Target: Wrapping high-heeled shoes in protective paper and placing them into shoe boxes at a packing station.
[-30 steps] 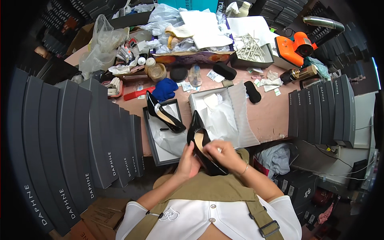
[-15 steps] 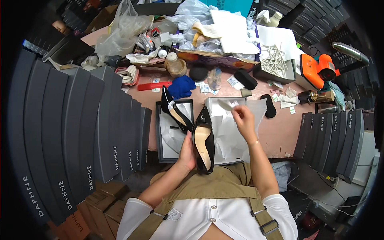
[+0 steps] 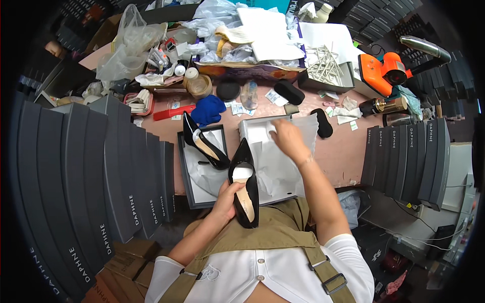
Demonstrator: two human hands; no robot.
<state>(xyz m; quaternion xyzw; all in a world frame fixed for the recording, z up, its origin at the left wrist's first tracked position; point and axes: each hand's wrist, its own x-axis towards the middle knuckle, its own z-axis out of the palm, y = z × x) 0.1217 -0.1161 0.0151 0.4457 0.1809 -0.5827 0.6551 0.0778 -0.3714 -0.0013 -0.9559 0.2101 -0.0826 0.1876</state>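
Observation:
My left hand (image 3: 226,202) grips a black patent pointed pump (image 3: 252,194) with a beige insole, its toe directed away from me. A white wad (image 3: 242,173), likely paper, sits in the front of its opening. Beyond my left hand, a matching pump (image 3: 206,146) lies tilted on tissue in a dark-edged box (image 3: 183,156). My right hand (image 3: 289,139) is over the far part of a second, pale box (image 3: 247,122) lined with white tissue paper (image 3: 275,171). Its fingers are curled together, and their tips are partly hidden.
Dark shoeboxes (image 3: 116,166) stand in rows at left, with more boxes (image 3: 406,161) at right. Across the back are a blue cloth (image 3: 208,110), a red comb (image 3: 172,113), a jar (image 3: 198,85), a tray of white sticks (image 3: 323,68) and an orange device (image 3: 376,73).
A white wad now shows inside the held pump, whose opening was bare. My left thumb has come over its insole. My right hand has moved lower over the pale box; the whole view has shifted.

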